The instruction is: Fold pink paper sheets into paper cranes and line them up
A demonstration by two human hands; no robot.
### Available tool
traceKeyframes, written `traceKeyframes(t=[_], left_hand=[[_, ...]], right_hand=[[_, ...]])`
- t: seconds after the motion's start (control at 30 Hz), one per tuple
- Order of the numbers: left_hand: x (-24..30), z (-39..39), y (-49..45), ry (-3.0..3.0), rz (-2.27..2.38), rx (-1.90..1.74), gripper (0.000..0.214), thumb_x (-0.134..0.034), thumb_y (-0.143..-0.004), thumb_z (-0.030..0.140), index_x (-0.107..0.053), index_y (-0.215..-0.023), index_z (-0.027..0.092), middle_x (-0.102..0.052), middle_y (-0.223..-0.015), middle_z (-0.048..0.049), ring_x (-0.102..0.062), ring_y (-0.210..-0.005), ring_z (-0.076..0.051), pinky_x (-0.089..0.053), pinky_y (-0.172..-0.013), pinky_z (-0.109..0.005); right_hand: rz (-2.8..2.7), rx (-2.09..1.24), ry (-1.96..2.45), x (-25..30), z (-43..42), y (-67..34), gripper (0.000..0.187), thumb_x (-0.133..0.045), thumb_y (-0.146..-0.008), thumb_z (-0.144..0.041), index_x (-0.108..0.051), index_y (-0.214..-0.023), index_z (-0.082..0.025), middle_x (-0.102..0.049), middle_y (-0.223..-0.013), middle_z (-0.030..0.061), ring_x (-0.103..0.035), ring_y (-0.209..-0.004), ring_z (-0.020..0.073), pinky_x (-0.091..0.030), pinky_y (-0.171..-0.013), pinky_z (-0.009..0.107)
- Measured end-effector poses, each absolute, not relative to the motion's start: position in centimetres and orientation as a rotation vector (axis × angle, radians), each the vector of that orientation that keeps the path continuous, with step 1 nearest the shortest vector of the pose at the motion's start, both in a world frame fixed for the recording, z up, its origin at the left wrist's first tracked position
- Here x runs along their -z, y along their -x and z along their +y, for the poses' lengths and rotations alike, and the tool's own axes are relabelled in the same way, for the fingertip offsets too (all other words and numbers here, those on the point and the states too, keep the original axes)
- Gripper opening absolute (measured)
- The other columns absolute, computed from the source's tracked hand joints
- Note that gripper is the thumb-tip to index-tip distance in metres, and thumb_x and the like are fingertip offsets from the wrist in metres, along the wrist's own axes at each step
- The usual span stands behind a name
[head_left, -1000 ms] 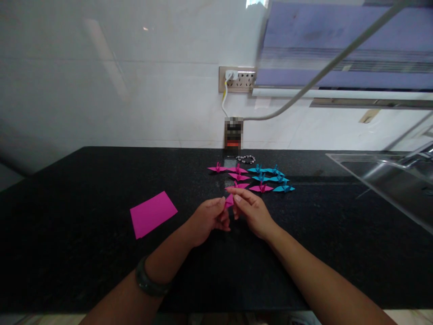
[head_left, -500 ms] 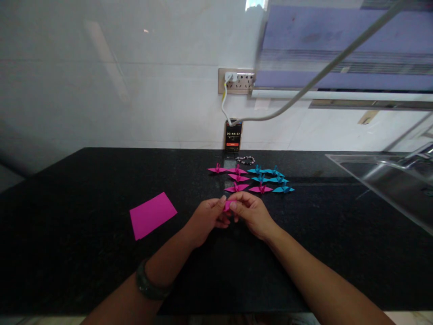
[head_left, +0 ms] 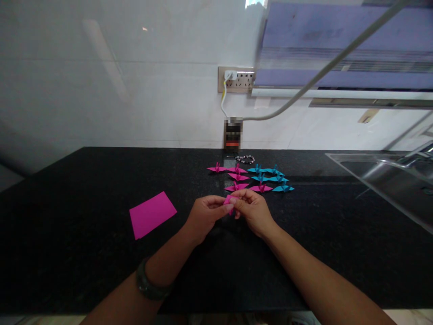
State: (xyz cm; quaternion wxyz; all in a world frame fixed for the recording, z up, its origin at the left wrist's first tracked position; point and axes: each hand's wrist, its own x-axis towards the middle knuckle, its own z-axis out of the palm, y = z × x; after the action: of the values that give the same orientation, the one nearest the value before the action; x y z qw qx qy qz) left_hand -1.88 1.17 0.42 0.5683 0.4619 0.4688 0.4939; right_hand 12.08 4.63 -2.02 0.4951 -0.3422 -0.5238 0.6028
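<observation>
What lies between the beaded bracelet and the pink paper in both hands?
In the head view, three pink paper cranes, one per row, separate the bracelet from the held paper; blue cranes sit to their right.

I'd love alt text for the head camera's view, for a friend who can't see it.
A person's left hand and right hand pinch a small piece of pink paper over a black counter. Beyond them sit five pink and five blue paper cranes in three rows; flat pink paper lies to the left, a sink to the right.
</observation>
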Motion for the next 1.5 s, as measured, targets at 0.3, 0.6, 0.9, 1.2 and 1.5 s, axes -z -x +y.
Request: traceKeyframes(t=[0.3,0.6,0.9,1.2,1.5], left_hand=[[0.26,1.51,2.0,-1.019,1.159,-1.25,0.024,-0.067,-0.062,0.028,-0.062,-0.078,0.012,-0.063,-0.064,-0.0017,-0.055,-0.057,-0.01,-0.044,-0.057,-0.022],[0.27,1.35,1.84,-1.031,1.092,-1.261,0.022,-0.066,-0.063,0.024,-0.061,-0.081,0.012,-0.064,-0.066,-0.0016,-0.057,-0.058,-0.01,-0.045,-0.057,-0.022],[-0.04,1.24,1.73,-1.016,1.061,-1.285,0.019,-0.066,-0.062,0.018,-0.06,-0.08,0.012,-0.064,-0.066,-0.0011,-0.056,-0.058,-0.009,-0.044,-0.058,-0.022],[0.08,1.33,1.84,-1.061,1.093,-1.336,0.006,-0.063,-0.06,0.012,-0.062,-0.066,0.013,-0.06,-0.06,0.0018,-0.052,-0.055,-0.007,-0.04,-0.057,-0.019],[-0.22,1.28,2.07,-1.036,1.107,-1.173,0.024,-0.057,-0.071,0.036,-0.062,-0.073,0.013,-0.063,-0.065,-0.0029,-0.057,-0.06,-0.012,-0.044,-0.058,-0.025]], right_hand=[[-1.317,-1.478,0.843,1.62,4.53,-12.37,0.017,-0.063,-0.068,-0.029,-0.06,-0.076,-0.014,-0.057,-0.052,-0.0029,-0.047,-0.038,0.0054,-0.036,-0.039,0.017],[-1.348,-1.497,0.832,1.67,4.33,-12.26,0.014,-0.063,-0.066,-0.023,-0.057,-0.074,-0.015,-0.055,-0.048,-0.0052,-0.046,-0.035,0.0051,-0.036,-0.036,0.016],[-1.329,-1.538,0.795,1.63,4.19,-12.23,0.013,-0.062,-0.066,-0.021,-0.057,-0.076,-0.014,-0.054,-0.048,-0.0052,-0.045,-0.034,0.0046,-0.036,-0.035,0.015],[-1.31,-1.542,0.737,2.11,4.18,-12.15,0.004,-0.059,-0.068,-0.017,-0.059,-0.072,-0.017,-0.051,-0.047,-0.0061,-0.044,-0.035,0.0049,-0.035,-0.037,0.016],[-1.547,-1.224,0.796,1.43,4.62,-12.96,0.005,-0.058,-0.07,-0.021,-0.061,-0.072,-0.018,-0.056,-0.058,-0.0013,-0.051,-0.047,0.0083,-0.04,-0.046,0.022]])
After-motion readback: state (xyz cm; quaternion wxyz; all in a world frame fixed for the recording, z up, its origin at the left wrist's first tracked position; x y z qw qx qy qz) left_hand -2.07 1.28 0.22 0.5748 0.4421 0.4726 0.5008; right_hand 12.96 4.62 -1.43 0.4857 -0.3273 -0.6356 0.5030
